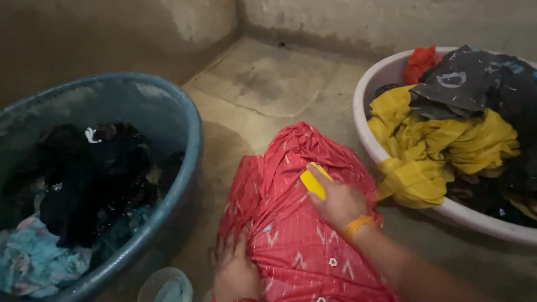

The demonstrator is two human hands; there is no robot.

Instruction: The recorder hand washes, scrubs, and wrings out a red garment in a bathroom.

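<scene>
A wet red patterned garment lies spread on the concrete floor in front of me. My right hand presses a yellow bar of soap against the upper part of the cloth. An orange bangle sits on that wrist. My left hand lies flat with fingers apart on the garment's lower left edge, holding the cloth down.
A blue plastic tub at the left holds dark and light blue clothes in water. A white basin at the right is piled with yellow, black and red clothes. Concrete walls close the far corner. A small clear round lid or cup lies near the bottom.
</scene>
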